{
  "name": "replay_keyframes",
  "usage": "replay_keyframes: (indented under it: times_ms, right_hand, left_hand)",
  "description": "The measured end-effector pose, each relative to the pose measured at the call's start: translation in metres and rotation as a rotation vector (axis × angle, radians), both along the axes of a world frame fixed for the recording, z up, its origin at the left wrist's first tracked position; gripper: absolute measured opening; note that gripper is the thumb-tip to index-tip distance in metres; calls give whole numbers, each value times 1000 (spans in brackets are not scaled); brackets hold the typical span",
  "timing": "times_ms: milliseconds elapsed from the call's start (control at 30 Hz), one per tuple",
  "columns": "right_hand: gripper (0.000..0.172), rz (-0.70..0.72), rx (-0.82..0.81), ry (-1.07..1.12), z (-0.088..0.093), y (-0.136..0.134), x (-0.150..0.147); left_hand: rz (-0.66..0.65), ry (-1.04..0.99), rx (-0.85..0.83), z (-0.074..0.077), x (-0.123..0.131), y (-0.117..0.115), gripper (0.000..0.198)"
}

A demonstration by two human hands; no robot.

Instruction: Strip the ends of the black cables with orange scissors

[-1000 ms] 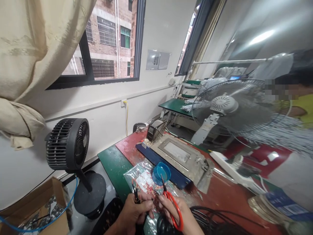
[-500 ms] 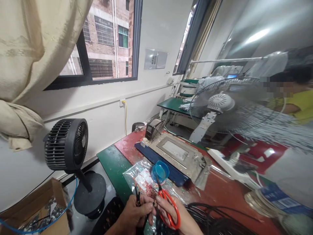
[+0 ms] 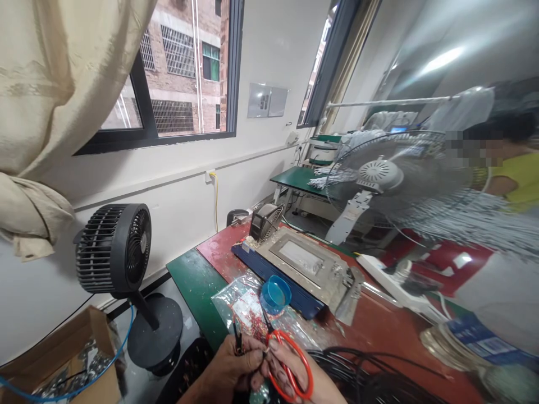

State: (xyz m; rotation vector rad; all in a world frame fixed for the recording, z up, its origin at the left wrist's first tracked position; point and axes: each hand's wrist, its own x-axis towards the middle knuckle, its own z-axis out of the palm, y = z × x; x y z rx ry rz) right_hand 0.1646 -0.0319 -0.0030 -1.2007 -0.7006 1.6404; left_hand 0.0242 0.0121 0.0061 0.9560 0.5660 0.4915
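At the bottom centre of the frame, the left hand [image 3: 240,362] is closed around black cable ends [image 3: 238,341] that stick up between its fingers, with thin coloured wires at the tips. Just to its right, the right hand [image 3: 288,359] holds red-handled scissors [image 3: 310,375], their dark blades pointing up and left. The fingertips of both hands meet at a small piece too tiny to identify.

Directly above the hands in the frame, a clear plastic bag [image 3: 225,294] lies on the red and green desk [image 3: 374,336], strewn with red wire scraps [image 3: 256,324]. A blue round container [image 3: 275,294] sits at the bag's right side. Behind it, near the centre, is a beige metal fixture [image 3: 273,244] with a dark blue strip along its front edge; a small square fan [image 3: 266,222] stands at its upper-left end. Black cables [image 3: 357,359] lie coiled at lower right. A cardboard box [image 3: 99,331] occupies the lower left, beside a black pedestal fan [image 3: 120,247].
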Motion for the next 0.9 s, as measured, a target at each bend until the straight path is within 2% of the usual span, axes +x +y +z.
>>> replay_keyframes:
  times_ms: [167,333,467,600,700,900]
  right_hand:
    - [56,19,32,-58,-7,4,1]
    - [52,37,1,-66,3,2,3]
    - [47,55,-4,-34,12,-1,3]
    - [41,92,-11,0,13,-3,5]
    - [44,96,-34,-28,9,-2,6]
    - [55,123,58,-49,9,0,4]
  left_hand:
    - [17,54,-43,-2,-2,3,41]
    - [-19,27,-35,-2,-4,4,42]
    - [8,17,-13,0,-6,1,39]
    - [-16,-13,5,1,-8,-1,35]
    - [-20,-43,1,0,-9,0,33]
    - [-14,7,-10,-1,-9,2,38]
